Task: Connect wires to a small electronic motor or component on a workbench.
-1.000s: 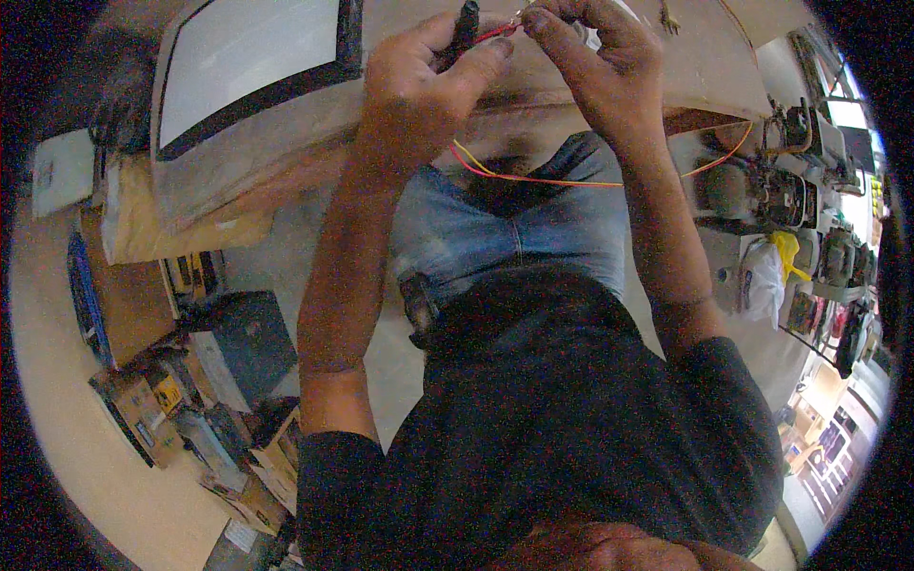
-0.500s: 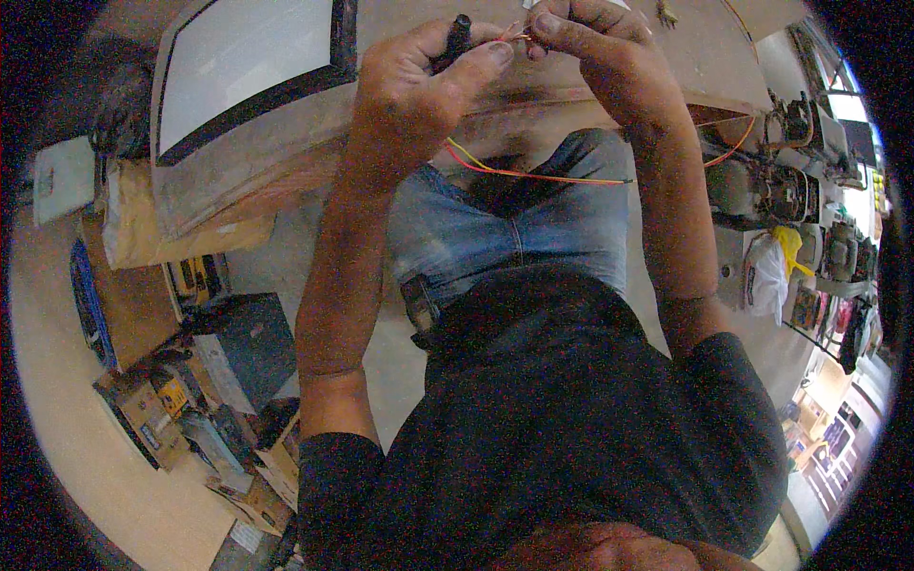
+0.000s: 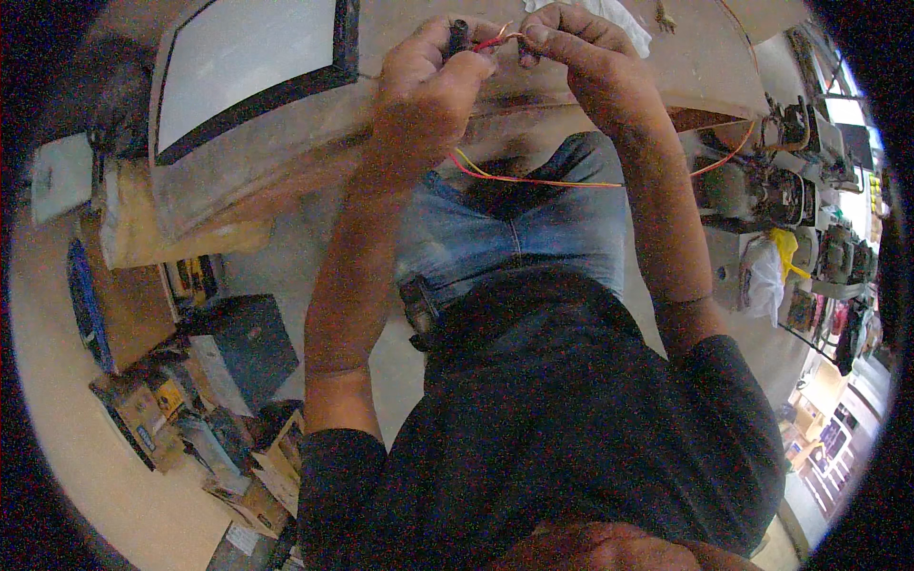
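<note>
My left hand [image 3: 428, 90] is closed around a red wire [image 3: 489, 43], whose stripped copper end sticks out past the thumb. A short black cylindrical piece [image 3: 459, 36] also stands up between its fingers; its exact kind cannot be made out. With thumb and fingertips, my right hand [image 3: 595, 55] pinches the bare copper strands [image 3: 515, 35] just right of the left thumb. From below the left hand, a red and yellow pair of wires [image 3: 543, 181] droops across in front of my jeans and passes behind my right forearm.
Under both hands lies the edge of a wooden table [image 3: 533, 107]. A black-framed white panel [image 3: 252, 71] rests on its left side, a white cloth or bag [image 3: 628, 21] near the right hand. Boxes [image 3: 243, 352] stand lower left; machine-like dark equipment [image 3: 762, 190] lines the right.
Both hands have shifted slightly; the left turned and moved right. More of the red wire shows between them. The hanging wire pair has swung a little.
</note>
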The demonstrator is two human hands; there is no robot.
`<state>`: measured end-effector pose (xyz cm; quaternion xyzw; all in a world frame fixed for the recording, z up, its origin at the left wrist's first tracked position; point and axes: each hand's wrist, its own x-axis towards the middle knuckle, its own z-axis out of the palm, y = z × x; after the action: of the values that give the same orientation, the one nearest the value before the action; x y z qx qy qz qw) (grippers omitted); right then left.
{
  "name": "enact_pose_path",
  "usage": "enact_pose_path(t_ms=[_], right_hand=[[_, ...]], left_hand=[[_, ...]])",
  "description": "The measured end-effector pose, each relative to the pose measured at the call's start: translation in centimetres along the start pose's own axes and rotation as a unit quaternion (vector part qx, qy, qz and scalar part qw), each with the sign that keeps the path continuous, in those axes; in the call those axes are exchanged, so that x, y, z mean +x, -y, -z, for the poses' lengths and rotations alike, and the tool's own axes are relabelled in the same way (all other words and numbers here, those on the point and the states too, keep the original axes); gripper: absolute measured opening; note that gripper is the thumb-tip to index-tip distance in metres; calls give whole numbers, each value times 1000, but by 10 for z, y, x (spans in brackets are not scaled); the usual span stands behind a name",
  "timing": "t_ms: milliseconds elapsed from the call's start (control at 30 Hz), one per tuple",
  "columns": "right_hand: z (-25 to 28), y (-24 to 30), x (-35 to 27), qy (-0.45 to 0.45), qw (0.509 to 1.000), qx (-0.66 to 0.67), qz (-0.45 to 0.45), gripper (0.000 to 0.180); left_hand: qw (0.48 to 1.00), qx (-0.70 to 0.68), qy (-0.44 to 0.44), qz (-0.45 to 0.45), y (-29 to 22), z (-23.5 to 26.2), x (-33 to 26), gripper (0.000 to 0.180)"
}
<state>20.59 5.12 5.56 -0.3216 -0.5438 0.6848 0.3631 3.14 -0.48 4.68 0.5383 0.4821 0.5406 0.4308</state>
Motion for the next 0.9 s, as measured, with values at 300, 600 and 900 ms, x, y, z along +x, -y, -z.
enact_pose_path(t_ms=[300, 600, 900], right_hand=[[10, 8, 9, -9, 995, -77, 56, 13], [6, 12, 13, 9, 987, -122, 102, 15], [11, 20, 13, 21, 981, -171, 88, 14]], left_hand=[[999, 10, -20, -32, 1, -6, 1, 19], [996, -37, -63, -49, 2, -10, 2, 18], [997, 8, -47, -63, 12, -3, 10, 15]])
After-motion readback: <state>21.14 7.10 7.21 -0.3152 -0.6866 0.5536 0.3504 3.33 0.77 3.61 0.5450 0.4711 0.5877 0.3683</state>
